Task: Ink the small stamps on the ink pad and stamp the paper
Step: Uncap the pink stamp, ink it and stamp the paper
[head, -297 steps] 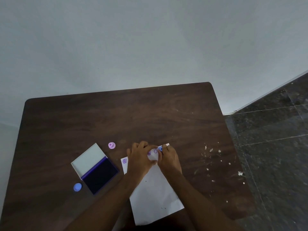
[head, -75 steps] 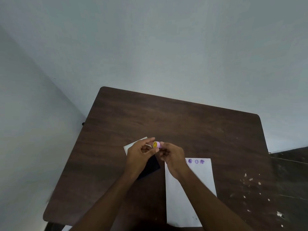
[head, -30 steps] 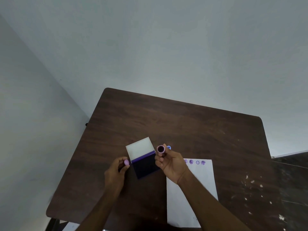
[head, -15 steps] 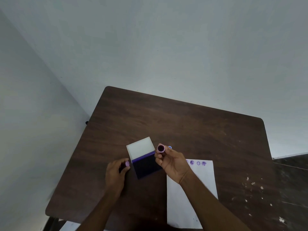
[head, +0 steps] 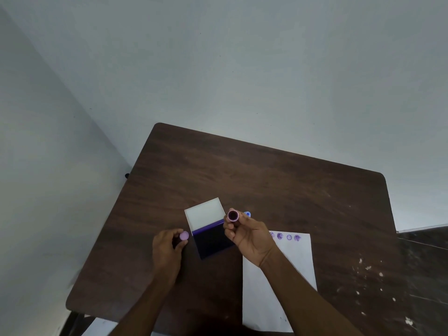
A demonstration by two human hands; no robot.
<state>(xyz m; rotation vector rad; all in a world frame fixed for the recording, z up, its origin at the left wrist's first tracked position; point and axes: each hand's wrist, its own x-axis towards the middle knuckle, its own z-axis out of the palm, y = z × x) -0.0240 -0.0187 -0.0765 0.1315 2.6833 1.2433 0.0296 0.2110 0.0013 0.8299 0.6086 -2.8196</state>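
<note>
The open ink pad (head: 211, 240) lies mid-table, dark blue pad toward me and white lid (head: 204, 213) folded back. My right hand (head: 249, 235) pinches a small pink stamp (head: 233, 215) just above the pad's right edge, its dark round face turned up toward me. My left hand (head: 167, 251) rests on the table left of the pad, holding a small pink cap (head: 184, 235) at its fingertips. A blue stamp (head: 246, 214) peeks out behind my right hand. The white paper (head: 286, 270) lies to the right, with several purple prints (head: 288, 237) along its top edge.
The dark wooden table (head: 266, 185) stands against a pale wall, with its left edge near a corner. White flecks (head: 368, 267) dot the table's right side. A dark tiled floor (head: 426, 263) shows at the far right.
My hands have separated: the left carried the pink cap down to the table left of the ink pad. The right holds the uncapped stamp face-up over the pad. Little moved in the last half second.
</note>
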